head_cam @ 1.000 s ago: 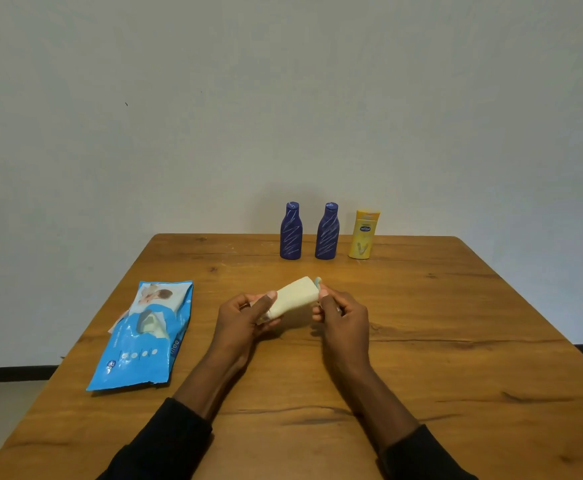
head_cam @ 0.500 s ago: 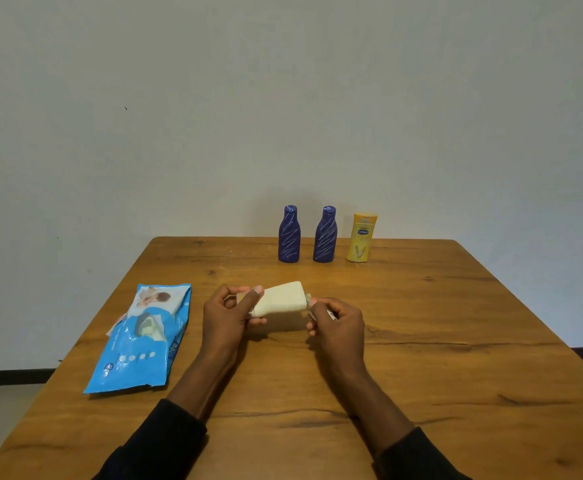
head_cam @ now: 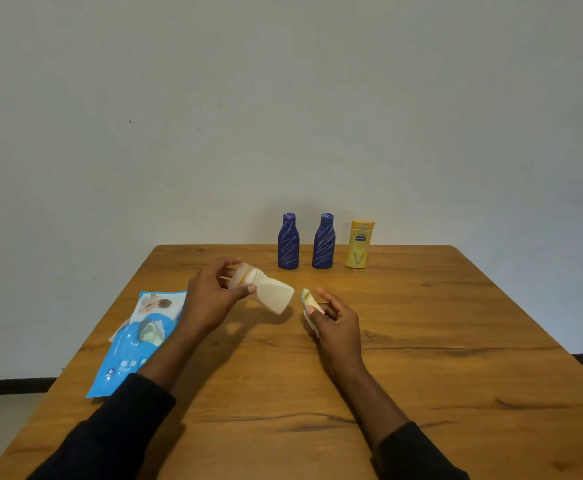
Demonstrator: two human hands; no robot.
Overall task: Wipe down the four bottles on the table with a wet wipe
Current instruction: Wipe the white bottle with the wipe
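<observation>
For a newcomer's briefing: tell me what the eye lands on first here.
The left hand grips a tilted cream bottle above the table, and the right hand holds a wet wipe apart from it. Two dark blue bottles and a yellow bottle stand in a row at the far edge; a blue wipes pack lies at the left.

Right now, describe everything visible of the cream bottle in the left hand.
The cream bottle is pale, smooth and plastic-looking, flat-sided, widening to a squared end. Its narrower end looks pinkish with a yellowish band. It is tilted, narrow end up and away, wide end down toward the right hand, clear of the table. The left hand grips the narrow end, thumb across the front. The wet wipe in the right hand does not touch it.
</observation>
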